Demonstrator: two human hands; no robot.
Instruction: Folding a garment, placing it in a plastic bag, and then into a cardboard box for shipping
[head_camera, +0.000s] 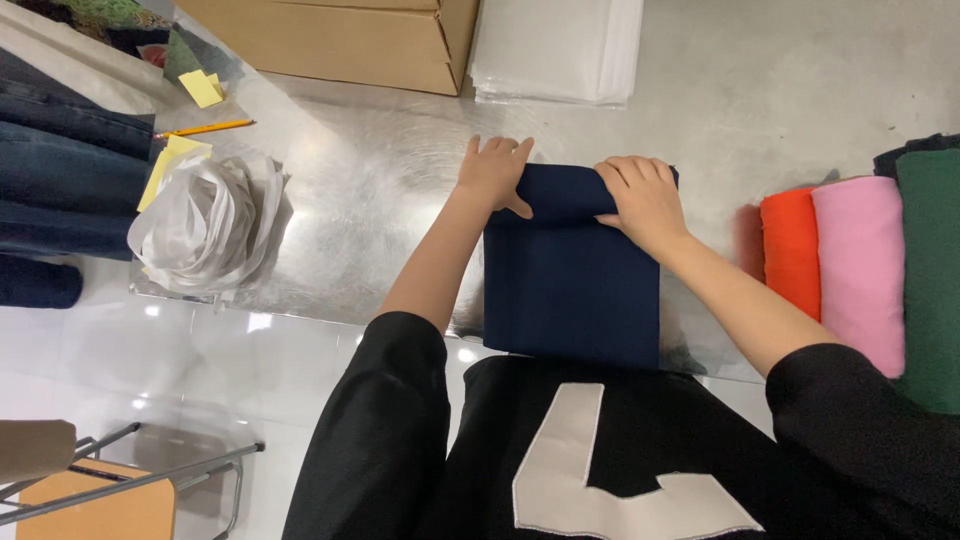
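navy cloth (572, 285) hangs off tabletop (380, 190) edge | both hands: left (493, 172), right (645, 198) curled over far rolled end | keep roll tight, edges even

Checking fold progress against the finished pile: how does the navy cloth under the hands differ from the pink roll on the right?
The navy cloth lies mostly flat, only its far end rolled; the pink roll is fully rolled. Both hands grip the navy cloth; the pink roll lies untouched between orange and green rolls. Both rest on the metal table.
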